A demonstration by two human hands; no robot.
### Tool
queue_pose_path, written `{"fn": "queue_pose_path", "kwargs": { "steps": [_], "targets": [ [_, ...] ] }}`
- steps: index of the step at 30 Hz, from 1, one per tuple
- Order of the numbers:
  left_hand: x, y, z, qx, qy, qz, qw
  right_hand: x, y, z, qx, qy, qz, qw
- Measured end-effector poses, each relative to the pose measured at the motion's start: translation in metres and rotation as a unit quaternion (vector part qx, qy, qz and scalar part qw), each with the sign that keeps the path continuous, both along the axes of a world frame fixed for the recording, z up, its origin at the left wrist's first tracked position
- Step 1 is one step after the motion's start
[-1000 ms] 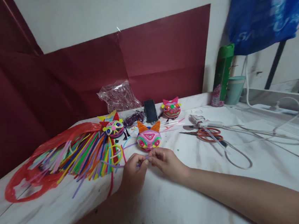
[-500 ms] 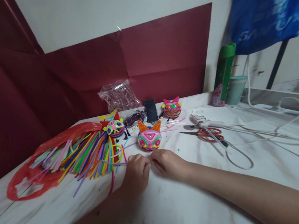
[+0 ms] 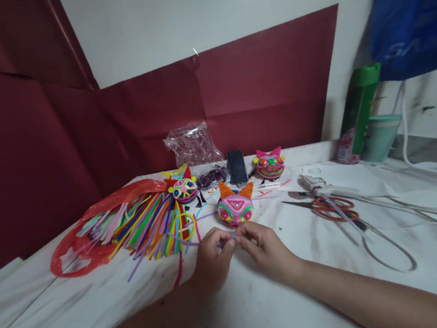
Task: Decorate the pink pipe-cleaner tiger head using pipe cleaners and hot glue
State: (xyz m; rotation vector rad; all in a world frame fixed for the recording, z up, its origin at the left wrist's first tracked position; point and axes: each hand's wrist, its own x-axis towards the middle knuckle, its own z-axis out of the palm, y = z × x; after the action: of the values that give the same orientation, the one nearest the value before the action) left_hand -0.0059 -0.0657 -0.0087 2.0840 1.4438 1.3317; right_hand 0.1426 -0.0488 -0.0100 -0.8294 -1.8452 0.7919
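Observation:
My left hand (image 3: 213, 260) and my right hand (image 3: 265, 246) meet at the fingertips above the table. Both pinch a purple pipe cleaner (image 3: 232, 236), of which only small bits show between the fingers. Just behind them sits a pink animal head (image 3: 236, 210) with orange ears, covered in coiled pipe cleaners. To the left, a fan of many-coloured pipe cleaners (image 3: 143, 225) spills from a red plastic bag (image 3: 68, 268). A second head (image 3: 184, 189) with red ears lies by that fan. Farther back is a third head (image 3: 270, 165) with pink ears.
Orange-handled scissors (image 3: 334, 209) and a glue gun (image 3: 315, 183) with its cord lie at the right. A phone (image 3: 237, 166) leans at the back near a clear plastic bag (image 3: 193, 143). A green spray can (image 3: 359, 114) and a pale green cup (image 3: 381, 138) stand far right.
The camera view has turned left, so everything appears farther right. My fingers have shifted on the purple pipe cleaner, with both thumbs now showing at the pinch.

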Motion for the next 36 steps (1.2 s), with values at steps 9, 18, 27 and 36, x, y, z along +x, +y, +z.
{"fn": "queue_pose_path", "kwargs": {
  "steps": [9, 18, 27, 36],
  "targets": [
    [-0.007, 0.013, -0.021, 0.051, 0.152, -0.018, 0.987, 0.006, 0.013, -0.011, 0.105, -0.163, 0.008, 0.981],
    [-0.007, 0.009, -0.026, 0.051, 0.189, -0.028, 0.98, 0.006, 0.012, -0.015, 0.13, -0.247, 0.019, 0.96],
    [-0.001, 0.006, -0.011, -0.034, -0.023, -0.008, 0.999, -0.005, 0.011, -0.014, -0.037, -0.002, 0.013, 0.999],
    [-0.007, 0.009, -0.02, 0.004, 0.008, 0.006, 1.0, -0.009, 0.009, -0.016, 0.005, -0.056, -0.006, 0.998]
  ]
}}
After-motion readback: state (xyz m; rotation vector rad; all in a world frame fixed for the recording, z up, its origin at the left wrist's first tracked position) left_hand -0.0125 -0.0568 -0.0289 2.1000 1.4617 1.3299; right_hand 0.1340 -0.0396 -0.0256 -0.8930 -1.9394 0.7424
